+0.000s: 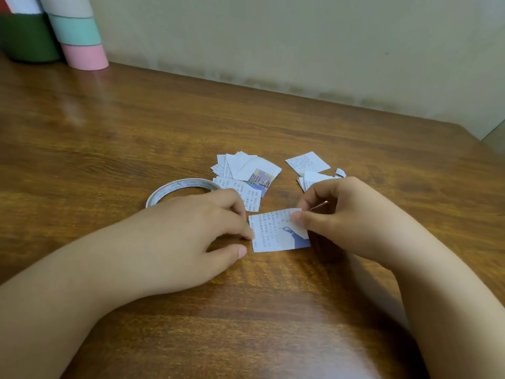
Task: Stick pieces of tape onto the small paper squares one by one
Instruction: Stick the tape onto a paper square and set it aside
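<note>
Both hands work low over the brown wooden surface (109, 127). Left hand (191, 231) lies with fingers loosely curled, one fingertip pressing the left edge of a small paper square (273, 236) that lies flat between the two grips; thumb sits apart, just below that edge. Left grip is not closed around anything. Right hand (352, 214) pinches a short piece of tape (296, 222) at the square's top right corner, thumb on it, other fingers curled above; a thin strip shows between those fingers, too small to tell what it is. Square has printed text and a blue shape.

Tape roll (177, 190) lies flat just behind the left hand, partly hidden by it. Pile of paper squares (243, 173) sits beyond the left grip, touching the roll's right side. Smaller second pile (310, 165) sits just behind the right hand. Far left, near the wall (300, 45): pink-and-teal striped tube (78, 34) beside a green container (27, 39).
</note>
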{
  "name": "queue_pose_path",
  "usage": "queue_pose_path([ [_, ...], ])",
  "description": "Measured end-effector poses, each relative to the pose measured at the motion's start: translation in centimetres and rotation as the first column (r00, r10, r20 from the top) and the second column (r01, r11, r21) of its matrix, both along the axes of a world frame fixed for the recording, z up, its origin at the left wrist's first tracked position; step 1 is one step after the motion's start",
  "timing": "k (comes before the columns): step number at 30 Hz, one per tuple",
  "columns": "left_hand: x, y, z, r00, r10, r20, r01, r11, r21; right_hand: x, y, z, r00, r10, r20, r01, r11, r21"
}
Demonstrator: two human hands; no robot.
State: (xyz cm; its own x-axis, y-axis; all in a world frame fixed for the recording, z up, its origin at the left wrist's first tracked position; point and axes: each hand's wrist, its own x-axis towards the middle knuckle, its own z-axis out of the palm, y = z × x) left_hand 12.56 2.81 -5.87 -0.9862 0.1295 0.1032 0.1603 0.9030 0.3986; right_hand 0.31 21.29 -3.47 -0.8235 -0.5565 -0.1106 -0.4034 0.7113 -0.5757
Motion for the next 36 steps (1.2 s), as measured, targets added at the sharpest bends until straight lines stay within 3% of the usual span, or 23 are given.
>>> queue_pose_path([
  [3, -0.1, 0.1, 0.2, 0.996, 0.073, -0.045, -0.069, 0.993, 0.096, 0.2, 0.0, 0.3, 1.000, -0.006, 0.011, 0.008, 0.993, -0.118],
  [7, -0.5, -0.3, 0.8, 0.917, 0.321, -0.238, -0.263, 0.933, 0.247, 0.6, -0.1, 1.1, 0.997, 0.010, 0.076, 0.026, 0.891, -0.452],
  [9, -0.6, -0.2, 1.4, 0.875, 0.433, -0.216, -0.331, 0.861, 0.387, 1.0, -0.3, 1.4, 0.995, 0.047, 0.088, 0.012, 0.817, -0.577],
  [12, -0.6, -0.2, 1.6, 0.885, 0.453, -0.109, -0.328, 0.771, 0.546, 1.5, -0.7, 1.5, 0.989, 0.086, 0.118, 0.018, 0.732, -0.681],
  [18, -1.0, -0.1, 1.0, 0.932, 0.347, -0.106, -0.175, 0.685, 0.707, 2.3, -1.4, 1.4, 0.983, 0.126, 0.135, 0.013, 0.680, -0.733],
  [24, -1.0, 0.0, 1.1, 0.925, 0.367, -0.096, -0.147, 0.580, 0.801, 2.9, -1.9, 1.3, 0.982, 0.103, 0.158, 0.053, 0.650, -0.758],
  [36, -0.8, 0.0, 1.3, 0.921, 0.379, -0.086, -0.161, 0.573, 0.804, 3.6, -2.4, 1.4, 0.985, 0.060, 0.163, 0.092, 0.614, -0.784],
])
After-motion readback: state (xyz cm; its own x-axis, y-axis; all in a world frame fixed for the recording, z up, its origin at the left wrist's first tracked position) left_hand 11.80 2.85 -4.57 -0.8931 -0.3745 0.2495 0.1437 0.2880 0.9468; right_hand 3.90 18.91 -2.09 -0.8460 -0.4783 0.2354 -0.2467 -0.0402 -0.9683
